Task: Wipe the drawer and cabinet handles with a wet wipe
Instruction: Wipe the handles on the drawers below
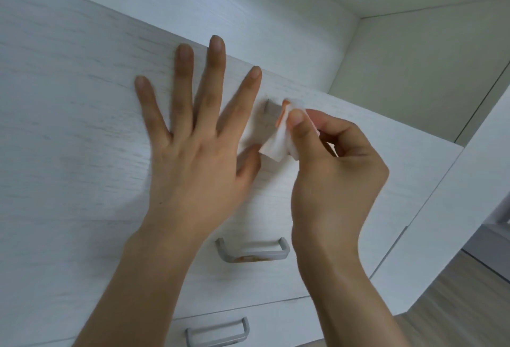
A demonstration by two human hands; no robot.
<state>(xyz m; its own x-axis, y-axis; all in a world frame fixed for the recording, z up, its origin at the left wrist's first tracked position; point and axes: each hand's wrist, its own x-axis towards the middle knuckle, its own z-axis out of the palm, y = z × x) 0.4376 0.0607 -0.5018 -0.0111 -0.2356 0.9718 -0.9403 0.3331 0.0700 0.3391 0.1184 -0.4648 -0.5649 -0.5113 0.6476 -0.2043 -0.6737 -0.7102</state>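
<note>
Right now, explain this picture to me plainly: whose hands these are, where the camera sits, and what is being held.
There is no machine here. A person wears a camera on the head, so the one picture looks forward and down at their own two hands. The left hand lies flat, fingers spread, on a white drawer front. The right hand pinches a white wet wipe, stained orange, against the top handle, mostly hidden. Below it, a grey middle handle shows orange smears, and a lower handle sits beneath.
</note>
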